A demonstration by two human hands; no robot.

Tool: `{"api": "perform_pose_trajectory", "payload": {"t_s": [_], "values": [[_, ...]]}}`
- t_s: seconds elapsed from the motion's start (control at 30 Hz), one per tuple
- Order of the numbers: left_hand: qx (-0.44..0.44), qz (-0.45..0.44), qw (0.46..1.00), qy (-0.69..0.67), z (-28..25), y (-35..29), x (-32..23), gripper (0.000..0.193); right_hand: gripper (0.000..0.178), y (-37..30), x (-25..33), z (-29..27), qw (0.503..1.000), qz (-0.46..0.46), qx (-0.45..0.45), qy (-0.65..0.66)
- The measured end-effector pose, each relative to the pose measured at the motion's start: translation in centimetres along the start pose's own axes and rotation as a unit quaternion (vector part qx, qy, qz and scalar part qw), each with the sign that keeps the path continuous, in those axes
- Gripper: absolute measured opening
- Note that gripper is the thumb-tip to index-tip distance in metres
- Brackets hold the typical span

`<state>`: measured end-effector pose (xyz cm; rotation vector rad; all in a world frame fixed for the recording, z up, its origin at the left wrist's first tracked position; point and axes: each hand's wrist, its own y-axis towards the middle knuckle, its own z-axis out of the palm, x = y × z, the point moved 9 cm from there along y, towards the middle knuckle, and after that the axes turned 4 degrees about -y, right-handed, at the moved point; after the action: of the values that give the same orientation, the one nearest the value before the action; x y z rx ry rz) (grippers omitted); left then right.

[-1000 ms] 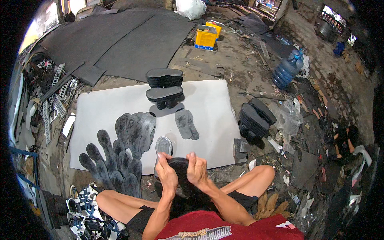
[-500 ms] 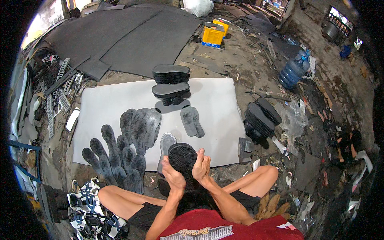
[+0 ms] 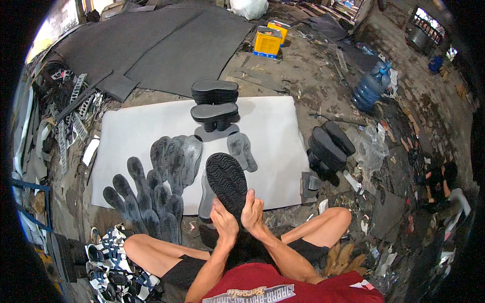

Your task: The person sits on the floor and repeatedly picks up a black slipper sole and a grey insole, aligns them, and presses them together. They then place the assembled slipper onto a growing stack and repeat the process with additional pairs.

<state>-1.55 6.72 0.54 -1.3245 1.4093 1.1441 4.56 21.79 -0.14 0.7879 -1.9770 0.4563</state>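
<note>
A black shoe sole [image 3: 226, 179] with a wavy tread faces up in front of me. Its near end is held between my left hand [image 3: 225, 222] and my right hand [image 3: 253, 214], fingers closed along its two edges, right thumb pointing up. Beneath and beside its left edge lies a grey insole piece [image 3: 206, 198], partly covered. A pair of grey insole pieces [image 3: 241, 151] rests on the white sheet [image 3: 275, 161] beyond. To the left, several dark, smudged insole pieces [image 3: 174, 161] overlap in a fan that runs off the sheet's near edge.
Two stacks of black soles [image 3: 214, 93] stand at the sheet's far side; more black soles [image 3: 331, 146] sit off its right edge. Sandal straps [image 3: 113, 262] heap by my left knee. Farther off are yellow boxes [image 3: 268, 41], a blue water bottle [image 3: 370, 88] and dark sheets [image 3: 151, 45].
The sole has moved away from me over the white sheet, and more of its tread shows. My hands now grip it nearer its close end.
</note>
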Motion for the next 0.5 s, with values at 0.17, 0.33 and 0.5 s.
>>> {"api": "perform_pose_trajectory", "payload": {"t_s": [0.17, 0.33, 0.5], "values": [[-0.119, -0.108, 0.986, 0.041, -0.7, 1.1, 5.1, 0.083, 0.060, -1.3, 3.4, 0.2, 0.991, -0.107, -0.077, 0.019], [-0.132, -0.120, 0.969, -0.173, 0.8, 0.6, 2.9, 0.079, 0.063, 0.6, 1.8, 0.3, 0.996, -0.044, -0.071, 0.009], [-0.161, -0.093, 0.974, -0.133, 0.9, -1.4, 4.6, 0.072, 0.075, 1.0, -0.9, 2.5, 0.996, 0.029, -0.054, 0.061]]}}
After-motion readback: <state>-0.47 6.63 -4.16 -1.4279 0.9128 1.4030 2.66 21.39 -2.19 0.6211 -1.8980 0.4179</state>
